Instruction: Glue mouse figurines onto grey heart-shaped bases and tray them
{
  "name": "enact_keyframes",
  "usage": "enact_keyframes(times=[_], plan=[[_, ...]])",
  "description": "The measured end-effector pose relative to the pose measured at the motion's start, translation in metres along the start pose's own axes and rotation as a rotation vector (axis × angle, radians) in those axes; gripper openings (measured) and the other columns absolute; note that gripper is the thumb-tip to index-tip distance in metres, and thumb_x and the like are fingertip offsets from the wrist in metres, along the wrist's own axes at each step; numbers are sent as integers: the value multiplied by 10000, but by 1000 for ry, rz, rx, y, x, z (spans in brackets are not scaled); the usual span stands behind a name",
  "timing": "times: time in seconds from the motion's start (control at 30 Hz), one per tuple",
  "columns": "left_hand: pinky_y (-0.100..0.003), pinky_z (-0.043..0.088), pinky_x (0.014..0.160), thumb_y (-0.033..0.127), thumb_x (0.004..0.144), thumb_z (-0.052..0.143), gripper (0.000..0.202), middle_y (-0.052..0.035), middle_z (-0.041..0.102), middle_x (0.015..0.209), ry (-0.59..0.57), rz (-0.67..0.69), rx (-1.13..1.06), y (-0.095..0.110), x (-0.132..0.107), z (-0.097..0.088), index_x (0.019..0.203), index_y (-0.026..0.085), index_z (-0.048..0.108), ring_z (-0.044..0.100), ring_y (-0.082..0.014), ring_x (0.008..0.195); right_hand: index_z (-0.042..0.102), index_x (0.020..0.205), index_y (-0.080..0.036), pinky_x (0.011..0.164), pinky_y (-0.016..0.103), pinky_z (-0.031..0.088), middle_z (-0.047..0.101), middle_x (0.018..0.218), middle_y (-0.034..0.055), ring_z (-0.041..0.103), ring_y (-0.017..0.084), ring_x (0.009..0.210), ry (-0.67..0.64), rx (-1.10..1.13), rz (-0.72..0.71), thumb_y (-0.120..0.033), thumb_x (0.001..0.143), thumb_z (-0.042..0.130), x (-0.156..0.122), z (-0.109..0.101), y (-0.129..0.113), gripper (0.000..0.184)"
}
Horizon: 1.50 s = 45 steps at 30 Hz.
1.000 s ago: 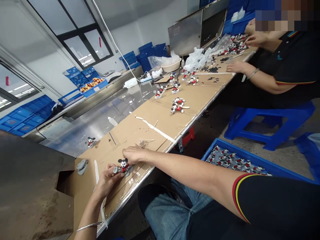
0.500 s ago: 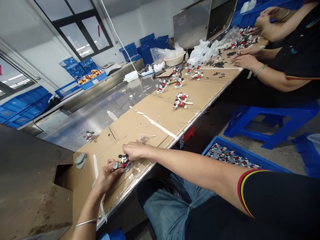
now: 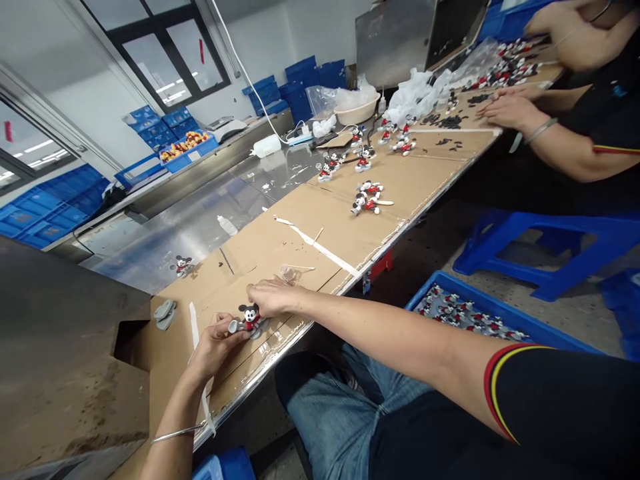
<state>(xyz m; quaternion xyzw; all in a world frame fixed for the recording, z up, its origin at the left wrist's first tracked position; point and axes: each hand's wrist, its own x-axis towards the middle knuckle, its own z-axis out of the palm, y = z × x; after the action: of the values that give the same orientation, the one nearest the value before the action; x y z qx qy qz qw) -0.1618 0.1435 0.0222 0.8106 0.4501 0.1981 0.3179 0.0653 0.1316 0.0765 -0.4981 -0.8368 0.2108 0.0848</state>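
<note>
A small mouse figurine point(image 3: 251, 316) with black ears and a red body stands upright on a grey base at the near edge of the cardboard-covered bench. My left hand point(image 3: 218, 341) grips it from the left, fingers closed at its grey horn-like part. From the far right side my right hand point(image 3: 270, 297) closes on the figurine, its fingertips partly hidden behind the head. Just beyond my right hand lie a small clear cup point(image 3: 289, 273) and a thin white stick point(image 3: 304, 268). Another mouse figurine point(image 3: 183, 265) stands farther off on the left.
Grey flat pieces point(image 3: 165, 313) lie by a metal box point(image 3: 65, 373) on the left. Several figurines point(image 3: 367, 203) stand or lie farther along the bench. A blue crate point(image 3: 480, 293) of figurines sits low on the right, near a blue stool point(image 3: 550, 247). Co-workers' hands point(image 3: 515, 107) are at the far right.
The camera view has shifted slightly. Both my hands stay on the figurine, with hardly any movement. The nearest co-worker's hands have moved a little.
</note>
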Motion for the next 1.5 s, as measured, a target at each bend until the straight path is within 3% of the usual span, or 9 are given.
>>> enact_keyframes(times=[0.23,0.47,0.7,0.87,1.03,1.23,1.33,1.5], plan=[[-337,324,793,418,745,701,224,-4,497,658,19,-21,-4,10,-1,1,613,238,691,425,-209,810,557,1103,-135,824,368,440,676,1075,151,625,292,1019,13,-7,-24,-198,775,603,5,5,2,338],[-338,362,773,434,664,761,207,-28,613,737,67,-111,-123,17,-5,-2,698,230,750,498,-204,796,552,1075,-125,836,386,417,684,1022,161,632,296,986,30,-21,-45,-180,772,595,11,11,5,311],[-278,431,683,452,574,815,343,-39,686,772,218,-420,-291,24,-19,-5,780,184,760,573,-165,738,548,1061,-107,820,392,419,689,991,163,640,295,959,21,-21,-50,-162,781,569,8,8,4,286],[-201,401,509,525,501,825,437,-13,643,575,224,-615,-360,38,-23,8,688,141,733,503,-85,519,541,1062,-100,807,393,420,693,969,161,642,298,950,20,-30,-62,-156,771,562,8,8,5,298],[-258,504,577,607,438,804,549,-78,688,616,202,-724,-380,49,-20,12,664,113,724,600,-135,560,540,1057,-105,793,380,419,698,948,154,647,295,944,30,-45,-63,-128,757,556,6,8,5,301],[-299,512,636,556,479,798,509,-65,698,663,204,-649,-344,50,-19,12,752,130,738,624,-171,632,539,1062,-101,800,390,413,699,947,145,649,292,930,40,-38,-81,-172,776,565,6,9,6,296],[-287,465,647,492,551,788,404,-25,673,689,221,-543,-280,44,-21,15,789,169,745,591,-167,678,537,1080,-101,791,379,412,699,965,142,649,285,933,45,-39,-87,-154,766,569,7,10,6,320],[-276,367,667,407,645,763,195,17,586,706,222,-326,-159,36,-19,16,664,217,723,520,-152,725,540,1059,-107,795,379,417,695,974,152,648,286,939,39,-19,-84,-196,788,577,6,9,7,288]])
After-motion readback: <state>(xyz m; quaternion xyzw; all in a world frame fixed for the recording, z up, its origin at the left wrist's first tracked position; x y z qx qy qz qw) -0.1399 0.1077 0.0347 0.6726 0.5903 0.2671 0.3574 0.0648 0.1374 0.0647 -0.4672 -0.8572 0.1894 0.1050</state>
